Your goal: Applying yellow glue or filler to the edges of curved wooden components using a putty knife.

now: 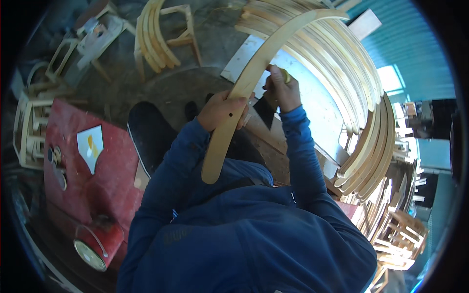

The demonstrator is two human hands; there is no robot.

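Note:
A long, flat, curved wooden piece point(253, 69) slants across the middle, its rounded end near my lap and its far end arching to the upper right. My left hand point(215, 108) is wrapped round its lower part, close to a small dark hole in its face. My right hand point(286, 93) is closed just right of the piece, thumb up. It grips a tool with a yellowish end point(285, 75); a dark flat shape point(264, 112) below the fingers may be its blade, but I cannot make out its kind.
Curved wooden pieces point(337, 63) lie stacked on a pale board at the upper right, with more point(370, 151) below. To the left, a red board point(117, 163) bears a white card point(90, 146) smeared yellow. A red bucket point(100, 244) stands lower left. Wooden chair frames point(181, 34) stand beyond.

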